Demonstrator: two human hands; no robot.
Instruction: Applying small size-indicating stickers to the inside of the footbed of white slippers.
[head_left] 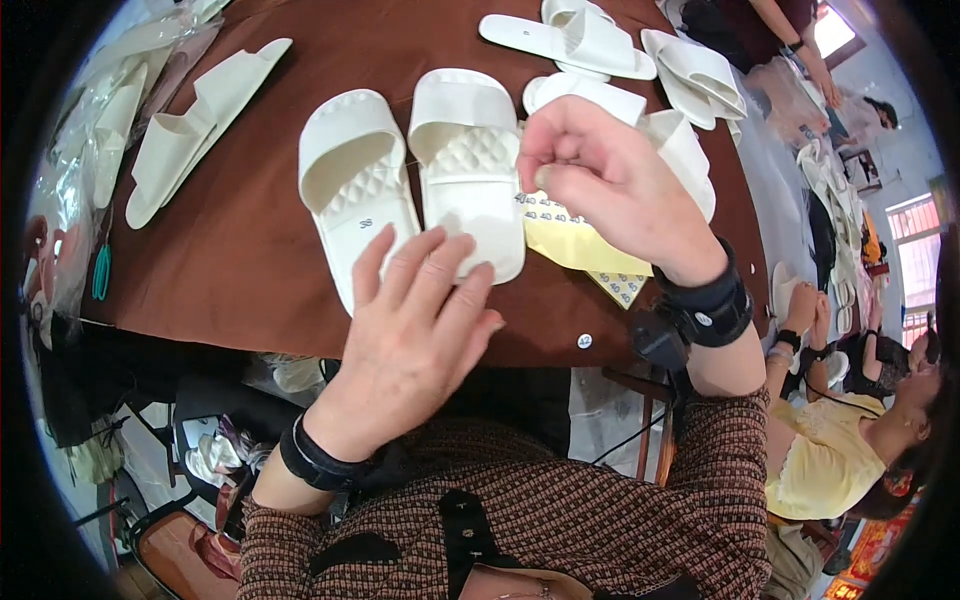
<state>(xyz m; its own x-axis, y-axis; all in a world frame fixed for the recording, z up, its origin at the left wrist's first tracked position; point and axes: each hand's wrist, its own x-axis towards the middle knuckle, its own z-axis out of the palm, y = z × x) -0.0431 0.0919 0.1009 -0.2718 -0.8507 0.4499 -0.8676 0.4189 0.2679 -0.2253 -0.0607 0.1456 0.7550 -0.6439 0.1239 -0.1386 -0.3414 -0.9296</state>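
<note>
Head view: two white slide sandals lie side by side on the brown bench (250, 260), soles down, toes toward the person. The left hand (415, 335) lies flat and spread, fingers extended, its fingertips resting on the heel ends of the left sandal (355, 185) and the right sandal (468, 170); it grips nothing, only steadies them. The right hand (610, 185) hovers just above the right sandal's heel, thumb and forefinger pinched together on what looks like a small round sticker (541, 178), the other fingers curled loosely. Beneath that hand lies a yellow sheet of stickers (580, 245), with another strip poking out at its lower corner. One loose round sticker (584, 341) sits near the bench's front edge. More white sandals (590, 45) are scattered at the far side, and another pair (190, 125) lies to the left.

To do this well, I judge the flat hand should keep the pair from sliding while the pinched sticker is laid square on the footbed and pressed down smoothly, matching the mark already on the left sandal.
</note>
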